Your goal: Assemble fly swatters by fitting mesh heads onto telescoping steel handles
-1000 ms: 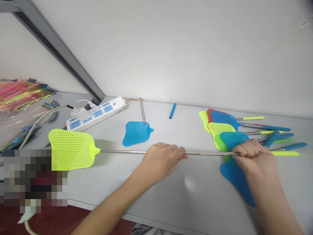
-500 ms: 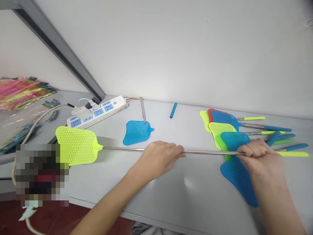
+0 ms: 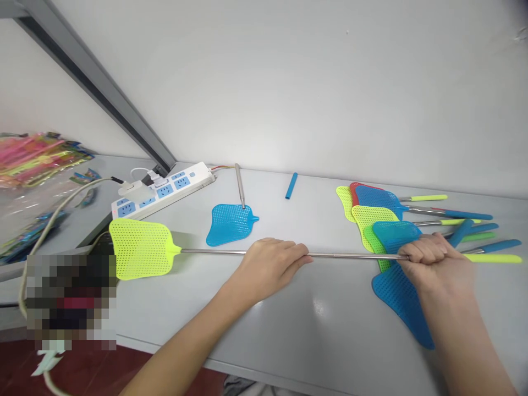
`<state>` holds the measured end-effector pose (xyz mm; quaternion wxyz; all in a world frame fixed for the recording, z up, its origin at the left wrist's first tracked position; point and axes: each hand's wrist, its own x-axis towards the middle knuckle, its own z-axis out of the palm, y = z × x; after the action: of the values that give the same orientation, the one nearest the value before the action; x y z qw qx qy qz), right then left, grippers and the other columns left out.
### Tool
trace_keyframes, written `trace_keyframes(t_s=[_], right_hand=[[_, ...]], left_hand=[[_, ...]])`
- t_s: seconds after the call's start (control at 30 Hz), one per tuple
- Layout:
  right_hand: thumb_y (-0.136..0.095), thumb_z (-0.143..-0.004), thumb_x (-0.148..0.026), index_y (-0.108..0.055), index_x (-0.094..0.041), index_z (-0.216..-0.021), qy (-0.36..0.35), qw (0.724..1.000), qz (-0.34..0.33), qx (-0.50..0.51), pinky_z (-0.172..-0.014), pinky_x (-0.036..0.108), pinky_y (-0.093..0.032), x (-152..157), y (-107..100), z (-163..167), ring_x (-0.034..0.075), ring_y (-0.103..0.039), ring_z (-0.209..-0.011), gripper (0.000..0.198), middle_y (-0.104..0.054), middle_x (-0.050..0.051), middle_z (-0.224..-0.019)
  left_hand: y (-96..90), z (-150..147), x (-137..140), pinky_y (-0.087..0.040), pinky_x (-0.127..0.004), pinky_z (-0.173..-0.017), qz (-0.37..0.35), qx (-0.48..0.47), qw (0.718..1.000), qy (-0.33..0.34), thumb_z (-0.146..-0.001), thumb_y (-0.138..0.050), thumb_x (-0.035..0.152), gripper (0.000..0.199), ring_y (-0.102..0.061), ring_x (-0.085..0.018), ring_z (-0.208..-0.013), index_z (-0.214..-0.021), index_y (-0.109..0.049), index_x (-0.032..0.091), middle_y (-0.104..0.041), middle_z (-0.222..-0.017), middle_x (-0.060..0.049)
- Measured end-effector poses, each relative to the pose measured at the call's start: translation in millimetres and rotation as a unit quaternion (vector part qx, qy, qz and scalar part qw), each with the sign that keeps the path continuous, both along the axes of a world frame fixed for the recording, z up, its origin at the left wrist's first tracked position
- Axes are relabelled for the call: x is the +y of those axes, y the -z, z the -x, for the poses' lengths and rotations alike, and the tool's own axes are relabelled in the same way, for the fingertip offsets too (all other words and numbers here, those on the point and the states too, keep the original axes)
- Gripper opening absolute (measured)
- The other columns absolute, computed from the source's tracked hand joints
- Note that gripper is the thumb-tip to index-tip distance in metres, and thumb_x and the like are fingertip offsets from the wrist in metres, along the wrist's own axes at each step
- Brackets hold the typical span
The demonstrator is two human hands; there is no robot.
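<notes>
Yellow swatter [image 3: 142, 249], held across the counter [image 3: 322, 335] from nine to three o'clock. Less shaft [image 3: 214, 251] shows outside the left hand [image 3: 272, 269] than a second ago, suggesting it is shortening. Left hand wrapped around mid-shaft; right hand [image 3: 433, 267] clenched toward the handle [image 3: 495, 258]. From the left hand: blue mesh [image 3: 231, 225], ten to eleven; blue tube [image 3: 291, 186], past twelve; swatter pile [image 3: 373, 223], two to three.
</notes>
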<state>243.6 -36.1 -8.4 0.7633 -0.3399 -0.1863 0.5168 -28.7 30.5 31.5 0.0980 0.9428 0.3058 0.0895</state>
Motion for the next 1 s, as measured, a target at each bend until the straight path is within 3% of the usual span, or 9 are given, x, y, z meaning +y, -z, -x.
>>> trace_keyframes(t_s=[0.1, 0.23, 0.6, 1.0], right_hand=[[-0.024, -0.078, -0.009, -0.006, -0.02, -0.059, 0.1, 0.978, 0.037, 0.177, -0.032, 0.023, -0.013, 4, -1, 5, 0.008, -0.005, -0.035, 0.028, -0.003, -0.007, -0.045], [-0.027, -0.074, -0.007, -0.008, -0.02, -0.06, 0.119, 0.955, 0.01, 0.27, -0.031, 0.024, -0.012, 7, -4, 11, 0.008, -0.004, -0.034, 0.027, -0.003, -0.007, -0.045], [-0.03, -0.076, -0.01, -0.01, -0.02, -0.059, 0.105, 0.958, -0.009, 0.267, -0.034, 0.024, -0.015, 6, 2, 19, 0.008, -0.005, -0.036, 0.028, -0.003, -0.007, -0.047], [-0.031, -0.08, -0.013, -0.016, -0.019, -0.057, 0.083, 0.963, 0.04, 0.252, -0.034, 0.022, -0.017, 9, -1, 45, 0.008, -0.004, -0.039, 0.028, -0.003, -0.007, -0.05]], left_hand=[[3.2, -2, 1, -0.03, -0.024, -0.054, -0.003, -0.008, 1.0, -0.018, -0.088, -0.026, 0.035, 0.035, -0.051, -0.011, -0.057, -0.075, -0.054, 0.019, -0.057, -0.062, 0.002], [5.7, -2, 0, -0.03, -0.025, -0.055, -0.024, -0.023, 0.999, -0.038, -0.087, -0.029, 0.036, 0.033, -0.049, -0.012, -0.058, -0.077, -0.056, 0.02, -0.058, -0.063, 0.002], [4.2, -3, -1, -0.032, -0.025, -0.056, -0.007, -0.026, 0.998, -0.06, -0.086, -0.03, 0.036, 0.034, -0.047, -0.012, -0.059, -0.075, -0.056, 0.018, -0.054, -0.061, 0.001], [18.0, -13, -13, -0.033, -0.025, -0.053, -0.008, -0.021, 0.999, -0.037, -0.086, -0.03, 0.036, 0.032, -0.049, -0.012, -0.058, -0.079, -0.057, 0.019, -0.053, -0.062, 0.001]])
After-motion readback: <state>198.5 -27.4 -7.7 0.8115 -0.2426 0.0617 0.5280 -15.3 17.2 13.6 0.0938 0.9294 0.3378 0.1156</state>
